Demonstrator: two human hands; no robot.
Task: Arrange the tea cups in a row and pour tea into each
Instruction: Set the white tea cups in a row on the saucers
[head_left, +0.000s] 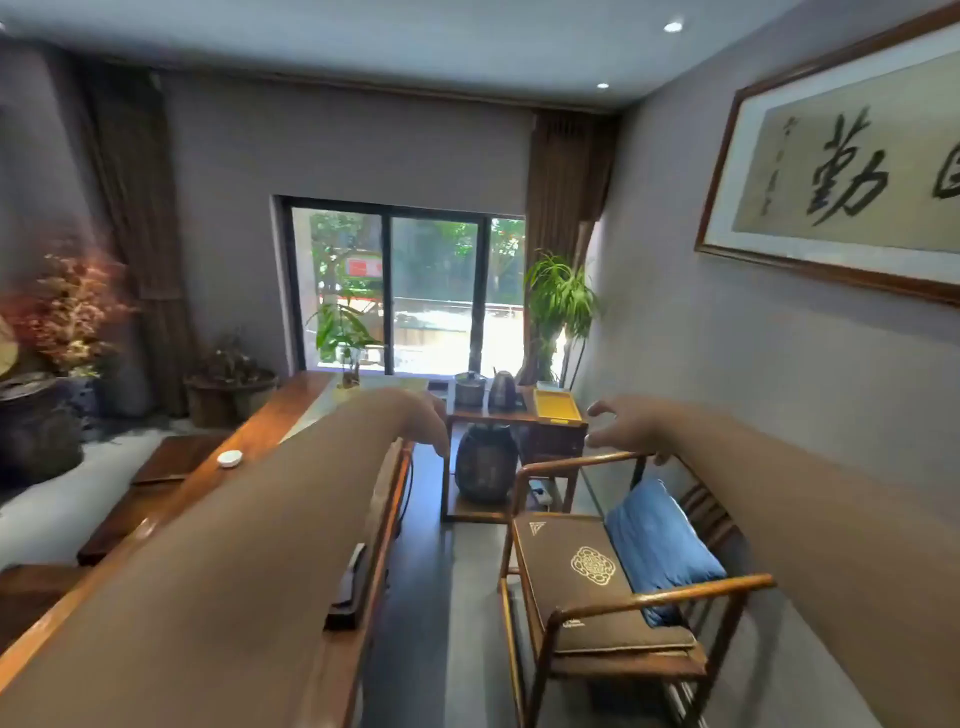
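Observation:
Both my arms stretch forward across the view. My left hand (423, 418) hangs over the edge of the long wooden tea table (270, 421), fingers drooping and holding nothing. My right hand (623, 423) hovers with spread fingers just above the back rail of a wooden chair (582, 465), empty. A small white cup or lid (229, 458) lies on the table's left side. On a far side table (519, 418) stand a dark kettle (503, 391) and a lidded pot (470, 387). No other tea cups are visible; my left arm hides much of the table.
A yellow tray (557, 405) lies on the side table, a dark jar (485, 467) stands beneath it. The chair has a dark seat pad and a blue cushion (660, 540). Potted plants flank the window. A narrow floor aisle runs between table and chair.

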